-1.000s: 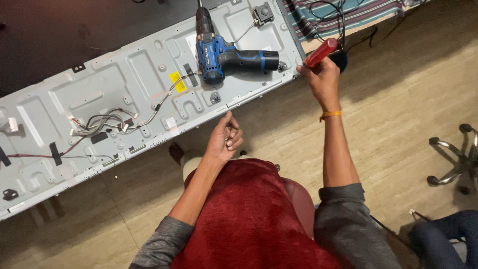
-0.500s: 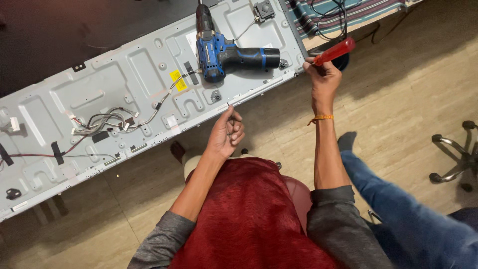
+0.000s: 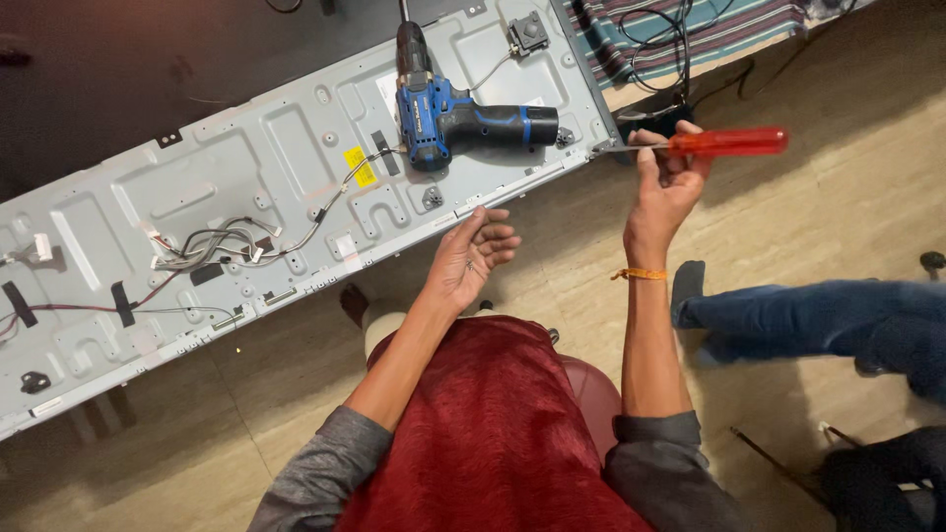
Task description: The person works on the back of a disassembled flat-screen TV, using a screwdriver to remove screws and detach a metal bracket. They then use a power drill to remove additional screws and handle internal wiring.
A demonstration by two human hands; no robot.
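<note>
- Nearest the camera, sitting with a red cloth (image 3: 493, 433) over the lap, grey sleeves pushed up at both elbows.
- Just beyond the lap, left hand (image 3: 471, 258) hovering palm-up with fingers loosely curled, grasping nothing visible, just beside the near edge of the metal panel (image 3: 128, 197); opening slightly from the tighter pinch of half a second ago.
- Off to the right, right hand (image 3: 662, 182) reaching out on a straight arm, orange thread at the wrist, clenching the screwdriver (image 3: 724, 142) near where the red handle meets the shaft.
- Now lying nearly level, screwdriver shaft pointing left with the tip touching the panel's right corner; a second ago tilting up and away from that corner, so looking, as a judgement, like settling the tip onto a fastener there.
- Further right, another person's leg in blue jeans (image 3: 808, 315) stretching across the floor, coming in over the last second.
- Farther out on the panel, blue drill (image 3: 463, 118) lying on its side, untouched, well apart from both hands.
- Farthest left, loose wires (image 3: 217, 246) trailing across the panel.
</note>
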